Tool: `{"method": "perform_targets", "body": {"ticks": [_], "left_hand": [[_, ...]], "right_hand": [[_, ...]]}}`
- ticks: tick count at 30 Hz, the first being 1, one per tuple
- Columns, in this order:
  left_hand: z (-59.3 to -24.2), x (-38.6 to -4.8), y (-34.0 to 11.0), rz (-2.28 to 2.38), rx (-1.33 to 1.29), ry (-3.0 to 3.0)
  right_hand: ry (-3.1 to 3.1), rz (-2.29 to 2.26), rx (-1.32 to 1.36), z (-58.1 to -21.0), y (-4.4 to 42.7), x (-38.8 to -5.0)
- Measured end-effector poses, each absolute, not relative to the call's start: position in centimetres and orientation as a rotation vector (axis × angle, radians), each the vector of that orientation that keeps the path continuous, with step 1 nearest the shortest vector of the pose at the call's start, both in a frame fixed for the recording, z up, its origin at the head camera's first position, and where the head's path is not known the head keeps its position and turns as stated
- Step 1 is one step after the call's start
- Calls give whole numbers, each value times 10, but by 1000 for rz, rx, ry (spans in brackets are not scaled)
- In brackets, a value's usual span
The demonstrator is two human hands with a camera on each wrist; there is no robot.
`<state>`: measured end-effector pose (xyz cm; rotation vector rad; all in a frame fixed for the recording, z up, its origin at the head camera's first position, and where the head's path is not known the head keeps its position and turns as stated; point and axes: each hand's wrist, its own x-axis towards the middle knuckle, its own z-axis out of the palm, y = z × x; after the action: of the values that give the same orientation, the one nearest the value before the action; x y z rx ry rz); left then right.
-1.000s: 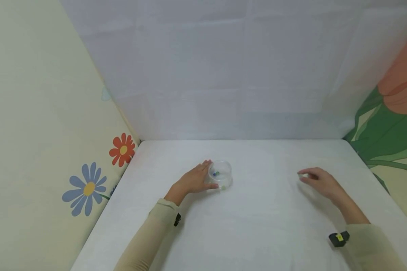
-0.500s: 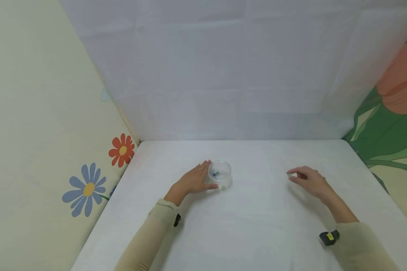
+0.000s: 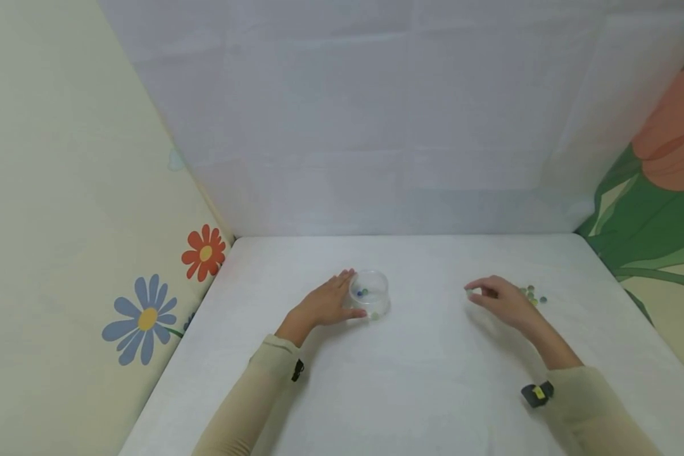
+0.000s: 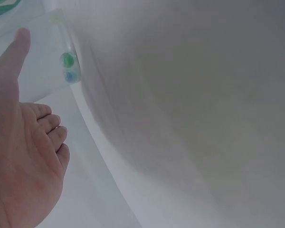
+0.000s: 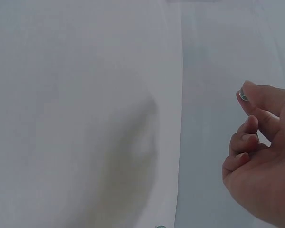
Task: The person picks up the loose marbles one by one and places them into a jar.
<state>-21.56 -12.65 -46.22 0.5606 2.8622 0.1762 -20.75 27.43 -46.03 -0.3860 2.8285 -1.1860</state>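
A clear plastic cup (image 3: 380, 296) stands on the white table, with a blue marble (image 3: 360, 293) and a green marble (image 3: 366, 291) visible through its wall. A paler green marble (image 3: 375, 316) shows at its near lower edge. My left hand (image 3: 323, 305) rests against the cup, fingers along the left side and thumb extended across the front. To the right, my right hand (image 3: 504, 304) pinches a small greenish glass marble (image 5: 243, 95) between thumb and index finger, above the table. The other fingers of that hand are curled in, as the right wrist view shows.
Several loose marbles (image 3: 532, 295) lie on the table (image 3: 422, 380) just beyond my right hand. White cloth (image 3: 399, 190) hangs behind the table. Flower-patterned walls (image 3: 148, 320) flank it on both sides.
My right hand has moved left toward the cup with the marble pinched in it, uncovering the loose marbles behind it. The left hand and cup have stayed in place.
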Motion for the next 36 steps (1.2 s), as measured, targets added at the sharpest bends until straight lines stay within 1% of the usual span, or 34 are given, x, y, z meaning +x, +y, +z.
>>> {"method": "perform_targets", "body": {"ticks": [14, 27, 36], "left_hand": [[-461, -216, -129, 225, 612, 2854], [-465, -217, -130, 232, 607, 2869], [-469, -221, -131, 208, 627, 2874]], "right_hand": [[2773, -1226, -399, -461, 248, -216], [2738, -1280, -535, -458, 217, -224], [2741, -1280, -536, -455, 198, -229]]}}
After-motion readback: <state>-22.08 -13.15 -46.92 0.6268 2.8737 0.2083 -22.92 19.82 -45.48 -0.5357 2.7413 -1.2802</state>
